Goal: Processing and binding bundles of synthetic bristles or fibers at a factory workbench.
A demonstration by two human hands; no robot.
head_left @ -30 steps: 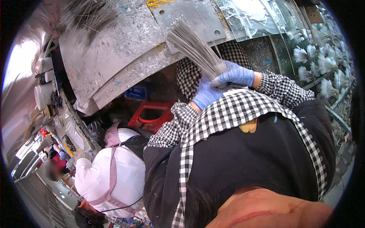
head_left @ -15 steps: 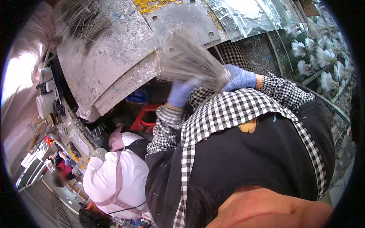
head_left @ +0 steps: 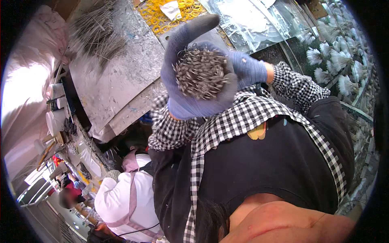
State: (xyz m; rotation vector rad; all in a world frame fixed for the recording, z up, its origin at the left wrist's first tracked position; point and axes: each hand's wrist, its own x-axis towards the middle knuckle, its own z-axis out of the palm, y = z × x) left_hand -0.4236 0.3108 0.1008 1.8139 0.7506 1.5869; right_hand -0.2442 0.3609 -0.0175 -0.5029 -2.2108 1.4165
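Note:
A thick bundle of thin grey stalks (head_left: 201, 73) stands end-on in front of my chest, with its pale tips pointing up at me. My left hand (head_left: 194, 106), in a blue-grey glove, wraps round the bundle from the left and below; one long darkened finger reaches past its far side. Against the bundle's right side presses my right hand (head_left: 248, 72), gloved the same way, its fingertips partly hidden behind the stalks. The lower length of the bundle is out of sight.
Loose grey stalks (head_left: 95, 32) lie on the grey worktable (head_left: 117, 85) at far left. Yellow rings (head_left: 156, 14) lie beyond my hands, beside a white-smeared sheet (head_left: 247, 24). White feathery tufts (head_left: 340, 58) stand at right. A person in white (head_left: 121, 194) is at lower left.
The bundle has swung from lying slantwise to end-on, tips toward me, and has come closer. My left hand has risen from its lower edge to wrap round it.

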